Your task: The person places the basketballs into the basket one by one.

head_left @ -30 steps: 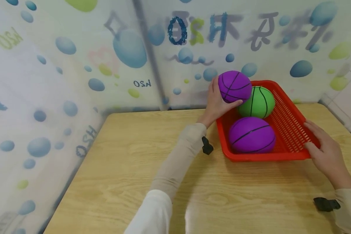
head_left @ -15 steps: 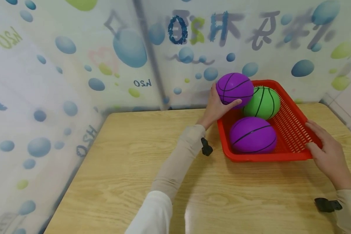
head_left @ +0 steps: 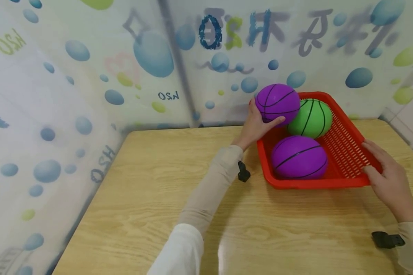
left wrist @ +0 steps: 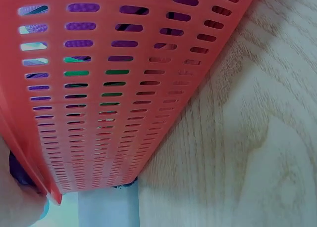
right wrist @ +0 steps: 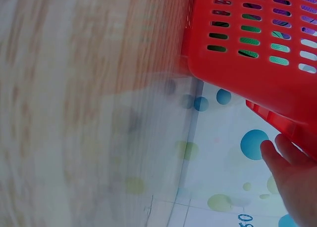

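Observation:
At the back left corner of a red plastic basket (head_left: pixel 306 184), my left hand (head_left: pixel 256 128) holds a purple toy basketball (head_left: pixel 278 103), thumb across its front. The ball overlaps a green basketball (head_left: pixel 311 119) inside the basket. A second purple ball (head_left: pixel 299 157) lies nearer the front wall. My right hand (head_left: pixel 390 179) grips the basket's right rim near the front corner, its thumb over the inner side. From the left wrist view, the slotted basket wall (left wrist: pixel 99 98) hides most of the balls, and only part of my left hand (left wrist: pixel 17 200) shows.
The basket stands on a wood-grain table (head_left: pixel 158 191), towards its right back. Behind it rises a wall (head_left: pixel 213 76) covered with blue and green bubble prints. Black wrist devices (head_left: pixel 243 172) sit on both forearms.
The held purple ball has come down slightly and turned. The green ball has shifted a little to the right in the basket. My right hand keeps its grip on the rim.

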### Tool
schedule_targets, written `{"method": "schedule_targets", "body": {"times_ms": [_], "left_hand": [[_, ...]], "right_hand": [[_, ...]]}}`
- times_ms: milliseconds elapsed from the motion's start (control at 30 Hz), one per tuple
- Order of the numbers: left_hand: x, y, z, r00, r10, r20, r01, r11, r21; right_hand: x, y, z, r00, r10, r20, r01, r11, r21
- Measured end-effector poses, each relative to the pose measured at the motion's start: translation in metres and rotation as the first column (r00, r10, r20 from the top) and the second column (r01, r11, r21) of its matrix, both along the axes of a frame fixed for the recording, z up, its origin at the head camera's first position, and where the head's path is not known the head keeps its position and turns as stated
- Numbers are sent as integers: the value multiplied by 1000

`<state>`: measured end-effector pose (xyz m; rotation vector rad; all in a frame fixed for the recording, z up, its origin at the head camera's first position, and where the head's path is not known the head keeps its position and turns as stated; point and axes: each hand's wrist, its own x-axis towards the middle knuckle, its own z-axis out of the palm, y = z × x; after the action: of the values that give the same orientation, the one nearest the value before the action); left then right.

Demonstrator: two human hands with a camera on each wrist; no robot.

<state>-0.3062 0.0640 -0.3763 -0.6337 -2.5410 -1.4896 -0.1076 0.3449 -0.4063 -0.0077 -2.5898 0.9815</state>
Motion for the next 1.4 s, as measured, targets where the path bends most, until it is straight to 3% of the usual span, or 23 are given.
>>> {"method": "schedule_targets", "body": {"times_ms": [367,1033,1133,1333,1400], "left_hand": [[0,-2,0,999,33,3,-32,990,-138],[2,-1,1,1000,23,-10,-25,971,-237],[3,-2,0,999,50,3,-48,960,-276],[3,1,2,993,116,38,-92,916,-389],[2,3,2,992,118,44,-92,917,-389]], "right_hand": [[-2,-3,-1,1000,-18,-4,18,1000,-18],[-2,-3,-2,1000,-21,-5,21,999,-29],[-2,-4,-3,1000,-19,-8,18,999,-36],[-2,-3,-1,1000,-23,-19,22,998,-52],[-2,-2,-2,999,-28,-17,27,998,-56]]}}
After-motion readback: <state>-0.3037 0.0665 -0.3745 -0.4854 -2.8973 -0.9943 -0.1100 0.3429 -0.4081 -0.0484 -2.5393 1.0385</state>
